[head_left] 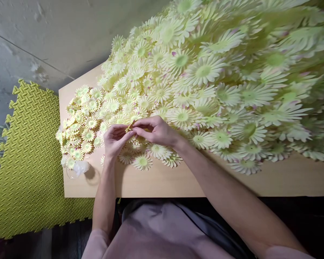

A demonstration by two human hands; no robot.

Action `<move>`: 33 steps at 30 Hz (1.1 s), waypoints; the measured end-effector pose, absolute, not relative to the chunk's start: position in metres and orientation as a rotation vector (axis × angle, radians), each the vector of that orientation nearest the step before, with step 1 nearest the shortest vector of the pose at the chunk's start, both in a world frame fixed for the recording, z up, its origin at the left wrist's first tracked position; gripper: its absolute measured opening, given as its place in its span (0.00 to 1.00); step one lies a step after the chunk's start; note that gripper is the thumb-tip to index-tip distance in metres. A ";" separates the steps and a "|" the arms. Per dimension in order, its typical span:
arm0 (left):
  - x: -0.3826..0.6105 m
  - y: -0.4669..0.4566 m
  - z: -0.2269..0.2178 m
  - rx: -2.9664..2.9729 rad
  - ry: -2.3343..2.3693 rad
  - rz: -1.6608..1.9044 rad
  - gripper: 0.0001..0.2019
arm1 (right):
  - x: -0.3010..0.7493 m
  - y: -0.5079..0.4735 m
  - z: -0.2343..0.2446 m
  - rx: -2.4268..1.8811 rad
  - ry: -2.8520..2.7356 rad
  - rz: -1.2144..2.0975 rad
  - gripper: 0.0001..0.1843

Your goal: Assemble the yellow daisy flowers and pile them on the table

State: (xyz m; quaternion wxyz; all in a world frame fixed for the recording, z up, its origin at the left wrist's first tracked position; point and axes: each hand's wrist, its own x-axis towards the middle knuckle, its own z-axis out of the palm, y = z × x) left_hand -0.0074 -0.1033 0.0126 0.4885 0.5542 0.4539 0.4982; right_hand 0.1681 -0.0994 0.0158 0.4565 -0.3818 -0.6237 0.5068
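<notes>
A large heap of pale yellow artificial daisy flowers (199, 72) with green centres covers most of a light wooden table (156, 183). My left hand (115, 138) and my right hand (155, 130) meet over the near edge of the heap. Both pinch one small yellow flower piece (130, 126) between their fingertips. Loose flowers lie flat on the table right under and around both hands.
A small clear container (79, 169) with something white in it stands at the table's left front corner. A yellow-green foam floor mat (29, 158) lies left of the table on a grey concrete floor (56, 32). My lap in pale pink cloth is below the table edge.
</notes>
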 end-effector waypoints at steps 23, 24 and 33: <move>-0.007 -0.103 0.007 1.487 1.155 1.275 0.14 | 0.166 -0.101 0.012 -0.991 -1.426 1.293 0.10; -0.006 -0.103 0.007 1.473 1.177 1.298 0.14 | 0.166 -0.100 0.012 -0.993 -1.426 1.287 0.10; -0.002 -0.100 0.005 1.145 1.179 1.396 0.13 | 0.167 -0.099 0.013 -0.948 -1.226 1.284 0.04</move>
